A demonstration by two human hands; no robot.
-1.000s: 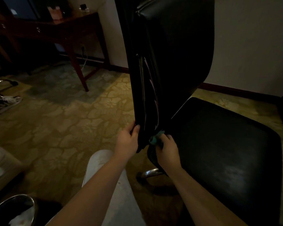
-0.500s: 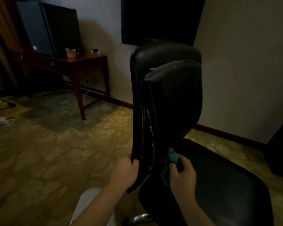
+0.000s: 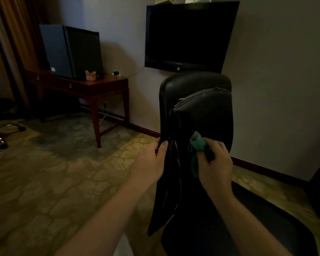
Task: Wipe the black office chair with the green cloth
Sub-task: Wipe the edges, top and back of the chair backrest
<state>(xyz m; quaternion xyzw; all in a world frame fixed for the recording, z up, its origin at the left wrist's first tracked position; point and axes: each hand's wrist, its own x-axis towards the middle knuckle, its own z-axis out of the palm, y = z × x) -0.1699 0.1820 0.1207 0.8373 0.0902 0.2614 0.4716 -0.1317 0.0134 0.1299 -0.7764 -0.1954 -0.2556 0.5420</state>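
The black office chair [image 3: 201, 108] stands in front of me, its tall backrest upright and its seat stretching toward the lower right. My left hand [image 3: 151, 161] grips the left edge of the backrest about halfway up. My right hand [image 3: 213, 163] holds the bunched green cloth [image 3: 197, 145] against the front of the backrest, with a strip of cloth hanging down below the fingers.
A wooden desk [image 3: 92, 87] with dark boxes on it stands against the wall at the left. A black TV [image 3: 188, 34] hangs on the wall behind the chair. Another chair's base [image 3: 6, 130] shows at the far left. Patterned carpet covers the floor.
Both hands have moved up the backrest, from near its bottom to about halfway. The cloth rose with my right hand, and my view tilted upward.
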